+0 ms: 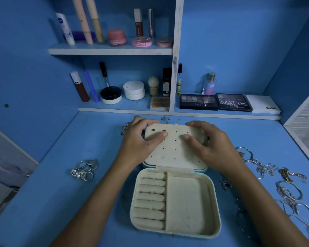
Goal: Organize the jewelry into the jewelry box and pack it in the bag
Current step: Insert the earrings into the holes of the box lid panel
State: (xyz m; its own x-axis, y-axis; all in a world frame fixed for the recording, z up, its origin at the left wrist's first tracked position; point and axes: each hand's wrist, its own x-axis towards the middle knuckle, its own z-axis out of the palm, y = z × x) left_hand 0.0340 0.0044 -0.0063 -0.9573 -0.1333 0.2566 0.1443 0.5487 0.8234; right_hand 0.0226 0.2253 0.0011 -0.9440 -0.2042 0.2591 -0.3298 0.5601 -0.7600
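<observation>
An open cream jewelry box [213, 196] lies on the blue desk in front of me, with padded ring rolls [150, 198] on its left and a flat compartment on its right. Its perforated lid panel [175, 152] is folded back, with two small dark studs [158, 130] near its top edge. My left hand [141, 139] grips the panel's top left corner, thumb on its face. My right hand [205, 141] grips the top right corner the same way. Silver rings [85, 169] lie in a heap to the left. Bracelets and chains [285, 188] are spread at the right.
Small earrings and studs [165, 118] lie scattered behind the lid. A brooch-like piece [226, 184] rests just right of the box. Shelves behind hold cosmetics, eyeshadow palettes [216, 101] and a perfume bottle [210, 84]. A white louvred panel [307, 125] stands at the right.
</observation>
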